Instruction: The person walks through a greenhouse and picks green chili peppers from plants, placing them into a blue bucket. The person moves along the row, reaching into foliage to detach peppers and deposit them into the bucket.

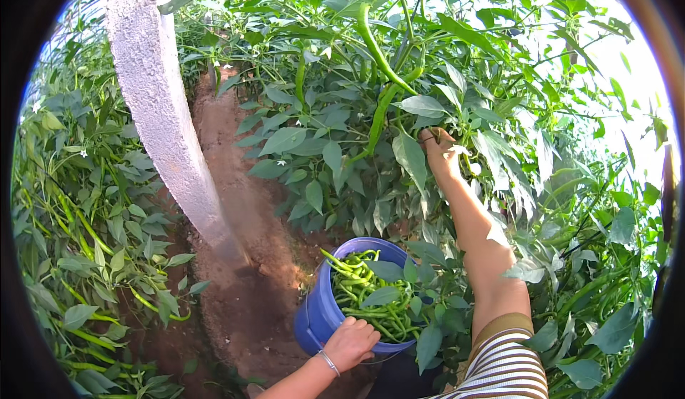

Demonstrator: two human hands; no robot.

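My left hand [351, 344], with a silver bracelet at the wrist, grips the near rim of a blue plastic bucket [317, 319]. Slender green chili peppers [388, 321] fill much of the bucket, and leaves hang over its right side. Up and to the right, my right hand [441, 155] reaches into a pepper plant [332, 153]. Foliage partly hides its fingertips, so whether they hold a stem or a pepper is unclear. Just left of that hand, a long curved green pepper [379, 121] hangs from the plant, and another pepper [374, 48] hangs higher.
A rough pale concrete post [155, 94] leans across the left side, its foot in the bare soil path [235, 185]. More pepper plants [91, 228] with hanging fruit line the path's left. Dense foliage [583, 270] surrounds my right arm. Bright light enters at upper right.
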